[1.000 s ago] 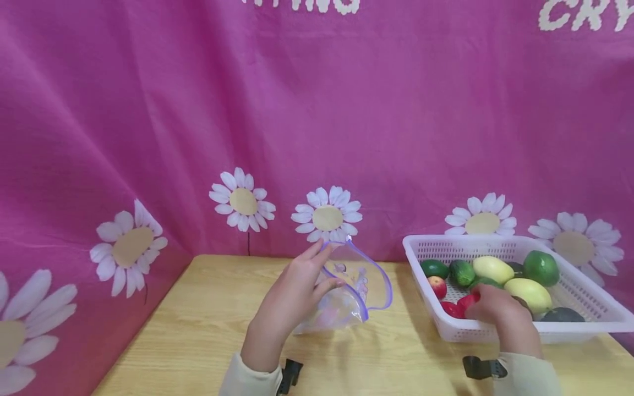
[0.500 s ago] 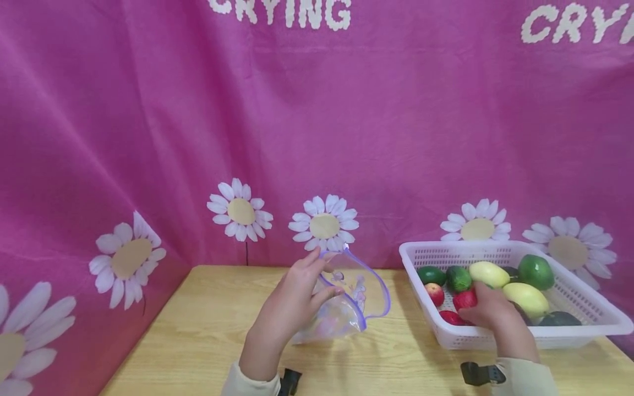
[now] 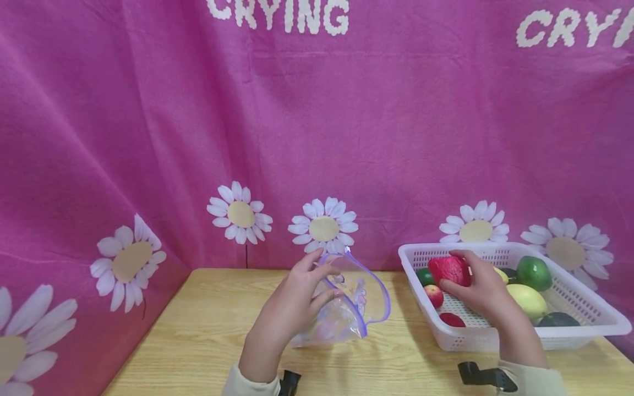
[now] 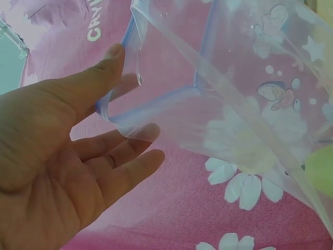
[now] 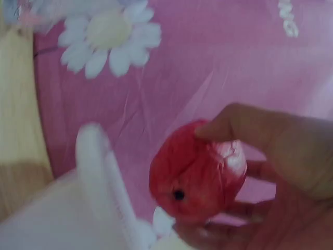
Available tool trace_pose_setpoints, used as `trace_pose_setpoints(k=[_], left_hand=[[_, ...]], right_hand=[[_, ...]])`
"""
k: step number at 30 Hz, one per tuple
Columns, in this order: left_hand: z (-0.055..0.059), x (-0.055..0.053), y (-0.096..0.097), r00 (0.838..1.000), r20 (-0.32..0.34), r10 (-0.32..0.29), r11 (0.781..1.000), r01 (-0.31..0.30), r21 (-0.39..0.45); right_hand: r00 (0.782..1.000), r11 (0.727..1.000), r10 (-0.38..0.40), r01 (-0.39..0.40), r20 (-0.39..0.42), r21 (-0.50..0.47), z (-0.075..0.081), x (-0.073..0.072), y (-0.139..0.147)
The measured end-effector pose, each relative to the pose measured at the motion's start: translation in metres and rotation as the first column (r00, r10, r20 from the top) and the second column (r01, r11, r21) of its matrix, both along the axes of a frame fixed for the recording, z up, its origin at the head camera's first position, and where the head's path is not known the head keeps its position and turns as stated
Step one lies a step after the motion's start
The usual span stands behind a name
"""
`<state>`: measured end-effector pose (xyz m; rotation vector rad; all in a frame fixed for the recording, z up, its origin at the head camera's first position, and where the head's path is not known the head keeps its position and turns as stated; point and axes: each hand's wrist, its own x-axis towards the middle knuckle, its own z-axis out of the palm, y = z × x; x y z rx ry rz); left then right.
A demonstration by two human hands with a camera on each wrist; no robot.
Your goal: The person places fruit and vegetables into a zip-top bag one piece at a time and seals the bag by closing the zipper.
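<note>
My left hand holds the rim of a clear zip bag with a purple-blue edge and small cartoon prints. In the left wrist view, the thumb and index finger pinch that rim, while the other fingers reach out beside the film. The bag's mouth gapes. Over the left part of the white basket, my right hand grips a wrinkled red fruit. Seen from the right wrist, this fruit shows a black dot and sits between thumb and fingers, above the basket's rim.
Inside the basket lie a small red apple, another red fruit, a yellow oval fruit, a green fruit and a dark green one. A pink flowered cloth hangs behind the wooden table.
My right hand has lifted the red fruit up from among the others and moved it slightly left. The left hand stays at the bag's rim. The head view has tilted up a little.
</note>
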<state>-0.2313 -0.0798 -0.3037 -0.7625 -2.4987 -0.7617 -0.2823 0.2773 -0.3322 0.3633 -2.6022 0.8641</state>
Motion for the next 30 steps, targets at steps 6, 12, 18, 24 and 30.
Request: trace_pose_setpoints(k=[6, 12, 18, 24, 30], left_hand=[[-0.001, 0.002, 0.001, 1.000, 0.006, 0.015, 0.999, -0.014, -0.031], [0.002, 0.002, 0.001, 0.999, 0.027, 0.042, 0.997, -0.040, -0.063], [0.003, 0.004, 0.001, 0.997, 0.045, 0.057, 0.994, -0.053, -0.095], [0.003, 0.007, 0.002, 0.999, 0.035, 0.042, 0.998, -0.040, -0.050], [0.007, 0.010, 0.000, 1.000, 0.007, 0.014, 1.000, -0.014, -0.017]], right_hand=[[0.952, 0.931, 0.290, -0.305, -0.098, -0.199, 0.015, 0.012, -0.044], [0.880, 0.837, 0.465, -0.472, -0.096, -0.275, 0.014, 0.017, -0.085], [0.854, 0.827, 0.515, -0.518, -0.078, -0.217, 0.005, 0.020, -0.107], [0.831, 0.814, 0.556, -0.549, -0.022, -0.188, -0.005, 0.019, -0.118], [0.883, 0.875, 0.468, -0.469, -0.033, -0.120, -0.006, 0.018, -0.119]])
